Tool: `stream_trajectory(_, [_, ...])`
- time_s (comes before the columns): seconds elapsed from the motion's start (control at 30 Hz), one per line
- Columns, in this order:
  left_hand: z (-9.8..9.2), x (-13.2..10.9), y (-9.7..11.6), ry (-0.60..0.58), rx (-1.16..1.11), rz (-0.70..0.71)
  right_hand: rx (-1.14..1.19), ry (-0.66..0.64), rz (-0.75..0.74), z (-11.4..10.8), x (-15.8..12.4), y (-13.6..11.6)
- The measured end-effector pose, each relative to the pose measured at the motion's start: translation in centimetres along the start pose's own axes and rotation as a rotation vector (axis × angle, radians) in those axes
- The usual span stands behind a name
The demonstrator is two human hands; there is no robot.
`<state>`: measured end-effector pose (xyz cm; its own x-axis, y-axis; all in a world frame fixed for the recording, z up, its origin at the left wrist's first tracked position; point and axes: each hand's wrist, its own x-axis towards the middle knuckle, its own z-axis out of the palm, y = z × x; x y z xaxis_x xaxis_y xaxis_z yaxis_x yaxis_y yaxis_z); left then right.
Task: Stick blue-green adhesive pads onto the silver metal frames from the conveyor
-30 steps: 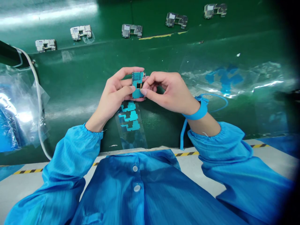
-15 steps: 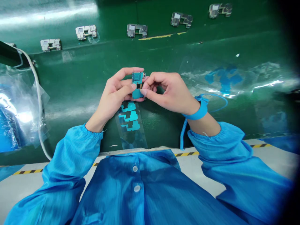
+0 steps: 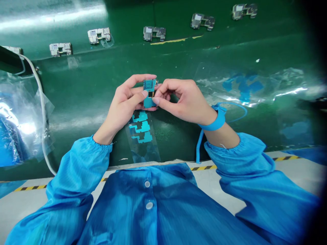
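Observation:
A small blue circuit board (image 3: pixel 149 89) is held upright between both hands above the green bench. My left hand (image 3: pixel 125 102) grips its left edge, thumb on the face and forefinger curled over the top. My right hand (image 3: pixel 182 99) pinches its right edge with thumb and bent fingers. Just below the board lies a clear strip (image 3: pixel 143 136) carrying three blue cut-out stickers (image 3: pixel 141 127). A blue wrist strap (image 3: pixel 217 119) with a coiled cord sits on my right wrist.
Several metal-shielded boards (image 3: pixel 154 33) ride in a row on the green conveyor belt (image 3: pixel 178 17) at the back. Crumpled clear plastic bags lie at the left (image 3: pixel 17 122) and right (image 3: pixel 255 85). A white cable (image 3: pixel 42 105) curves down the left. Hazard tape marks the near edge.
The boards on the belt have drifted to the right. My hands and the blue board have stayed almost still.

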<state>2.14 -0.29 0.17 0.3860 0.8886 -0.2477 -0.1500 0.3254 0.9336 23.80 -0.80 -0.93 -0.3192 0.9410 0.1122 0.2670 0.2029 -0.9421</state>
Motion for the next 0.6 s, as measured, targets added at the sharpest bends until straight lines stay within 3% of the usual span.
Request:
stream_trajectory(0.2, [0.06, -0.05, -0.26, 0.019, 0.045, 0.039, -0.022, 0.022, -0.005, -0.04, 0.00, -0.14])
stream_trajectory(0.43, [-0.08, -0.23, 0.24, 0.063, 0.036, 0.104, 0.045, 0.171, -0.012, -0.34, 0.21, -0.61])
stream_trajectory(0.6, [-0.23, -0.38, 0.62, 0.055, 0.063, 0.135, 0.041, 0.144, -0.027, -0.12, 0.31, -0.30])
